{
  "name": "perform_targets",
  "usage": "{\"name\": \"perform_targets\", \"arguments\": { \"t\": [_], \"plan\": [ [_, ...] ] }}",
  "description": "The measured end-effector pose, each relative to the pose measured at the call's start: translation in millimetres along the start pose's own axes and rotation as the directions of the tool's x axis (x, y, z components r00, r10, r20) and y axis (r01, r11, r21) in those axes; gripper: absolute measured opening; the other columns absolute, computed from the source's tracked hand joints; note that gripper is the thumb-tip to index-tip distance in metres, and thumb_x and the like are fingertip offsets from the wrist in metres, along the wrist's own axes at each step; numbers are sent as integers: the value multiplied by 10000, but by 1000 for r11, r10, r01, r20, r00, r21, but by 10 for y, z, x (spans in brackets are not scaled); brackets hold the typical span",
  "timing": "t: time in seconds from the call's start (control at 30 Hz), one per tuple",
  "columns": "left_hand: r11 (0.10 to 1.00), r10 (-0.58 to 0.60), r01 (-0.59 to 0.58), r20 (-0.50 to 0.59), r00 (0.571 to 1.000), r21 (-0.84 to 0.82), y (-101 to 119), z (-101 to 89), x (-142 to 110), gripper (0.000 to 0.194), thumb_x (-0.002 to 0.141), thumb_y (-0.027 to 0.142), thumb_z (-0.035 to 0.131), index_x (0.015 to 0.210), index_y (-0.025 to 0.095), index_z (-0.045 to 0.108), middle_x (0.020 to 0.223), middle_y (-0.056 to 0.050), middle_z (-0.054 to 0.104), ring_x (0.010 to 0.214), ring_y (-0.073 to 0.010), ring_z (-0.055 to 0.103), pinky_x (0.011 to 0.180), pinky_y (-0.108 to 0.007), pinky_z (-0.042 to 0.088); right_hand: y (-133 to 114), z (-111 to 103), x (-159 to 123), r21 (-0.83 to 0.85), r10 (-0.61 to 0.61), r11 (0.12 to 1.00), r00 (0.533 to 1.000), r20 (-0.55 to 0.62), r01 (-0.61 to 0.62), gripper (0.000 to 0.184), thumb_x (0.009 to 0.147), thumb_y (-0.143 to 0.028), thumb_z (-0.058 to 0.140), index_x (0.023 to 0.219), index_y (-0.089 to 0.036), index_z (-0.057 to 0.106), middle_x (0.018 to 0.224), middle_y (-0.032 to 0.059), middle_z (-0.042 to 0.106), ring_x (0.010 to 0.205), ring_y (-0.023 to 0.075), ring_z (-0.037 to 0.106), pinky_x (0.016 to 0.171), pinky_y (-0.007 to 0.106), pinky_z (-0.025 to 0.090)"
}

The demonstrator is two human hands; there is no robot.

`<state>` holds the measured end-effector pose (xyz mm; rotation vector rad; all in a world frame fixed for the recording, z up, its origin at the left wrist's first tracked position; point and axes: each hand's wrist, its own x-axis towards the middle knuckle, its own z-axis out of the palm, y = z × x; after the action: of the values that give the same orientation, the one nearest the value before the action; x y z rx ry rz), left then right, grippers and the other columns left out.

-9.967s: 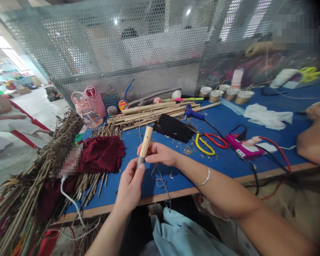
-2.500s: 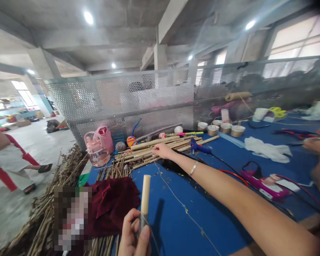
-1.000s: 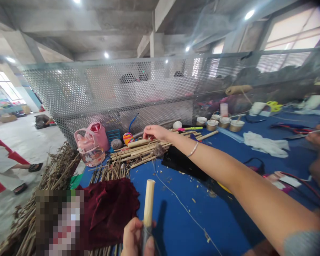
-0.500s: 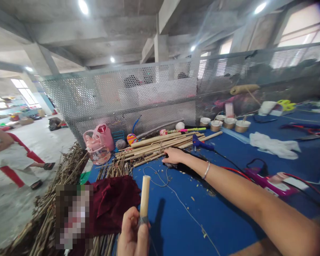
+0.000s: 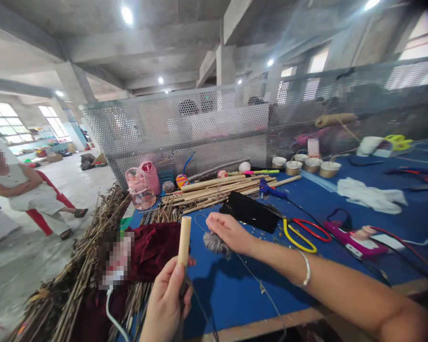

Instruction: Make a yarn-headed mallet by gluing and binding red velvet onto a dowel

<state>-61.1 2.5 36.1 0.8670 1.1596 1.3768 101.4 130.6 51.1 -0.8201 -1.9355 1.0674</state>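
My left grip (image 5: 166, 292) is clasping the stick (image 5: 184, 241) nearly upright; my right grip (image 5: 231, 232) is pinching the yarn ball (image 5: 214, 243) above the desk (image 5: 233, 299). Light, even tension is probably serving best.

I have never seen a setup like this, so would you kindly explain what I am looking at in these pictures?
There is no machine here, only a person's two bare hands. One camera, worn on that person's head and looking forward and down, takes every picture. The left hand holds a pale wooden stick roughly upright; the right hand holds a ball of grey yarn over the blue table. Beyond the hands lie a pile of sticks, a flat black piece of material, scissors with one yellow and one red handle, and a blue glue gun. A dark red cloth lies to the left.
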Motion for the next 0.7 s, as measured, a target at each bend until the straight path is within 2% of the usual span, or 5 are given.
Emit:
{"name": "perform_targets", "arguments": {
  "t": [0.1,0.23,0.5,0.6,0.7],
  "plan": [
    [996,53,-53,5,999,-69,98,9,-139,489,765,535,616,1058,147,563,582,3,608,320,-31,365,311,-141,260,-240,297,-287,245,-30,967,990,-138,63,276,866,-484,492,811,-214,470,731,-10,438,648,125,410,609,247,383],
    [994,-3,20,159,987,-107,101,-16,-257,462,752,577,605,908,144,568,583,-59,670,286,-36,394,309,-134,226,-388,517,-451,391,-35,911,967,-253,135,262,832,-477,562,899,-243,464,820,8,468,680,133,451,632,262,417],
    [979,-68,148,457,887,-141,-7,-40,-379,425,758,574,602,804,158,531,514,21,539,284,-13,342,284,-111,219,-380,422,-360,183,-128,960,912,-390,213,329,782,-503,623,763,-210,474,737,-8,452,650,120,420,615,256,390],
    [967,-87,174,401,912,-187,55,-94,-477,422,725,560,648,771,160,521,549,58,442,334,8,275,293,-103,238,-320,269,-291,203,-65,970,946,-319,135,414,786,-583,571,689,-194,468,638,-21,421,581,106,385,560,243,360],
    [984,-11,52,234,972,-169,172,-169,-551,405,745,553,626,775,162,524,596,49,473,341,11,273,302,-105,226,-256,97,-237,268,47,963,955,-291,34,533,783,-679,483,600,-180,451,574,-19,405,521,91,358,499,236,326]
  ]
}}
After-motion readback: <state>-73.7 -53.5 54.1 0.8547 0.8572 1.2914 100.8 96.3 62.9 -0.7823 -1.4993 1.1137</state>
